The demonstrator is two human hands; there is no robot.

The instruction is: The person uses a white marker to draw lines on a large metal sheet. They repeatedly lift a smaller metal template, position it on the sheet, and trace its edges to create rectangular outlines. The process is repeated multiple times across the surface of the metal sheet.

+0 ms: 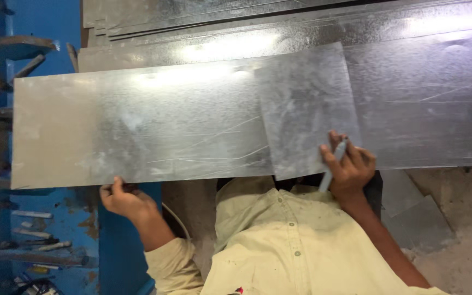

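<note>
Right hand: the right hand (349, 166) is closed round a slim pale marker pen (331, 166), its tip at the near edge of a small square galvanised steel sheet (304, 109).
Left hand: the left hand (124, 196) pinches the near edge of a long rectangular galvanised steel sheet (137, 128), thumb on top, fingers hidden beneath.
Placement: the small sheet lies on the right end of the long one, overlapping it.
Doing it well: a clean line likely needs the small sheet kept flat and unmoving while the pen follows its edge.
Surfaces: both sheets are thin, shiny, mottled grey and scratched.
Beyond: more stacked grey metal sheets (422, 82) lie far and right; a blue metal stand (55, 229) sits left.
</note>
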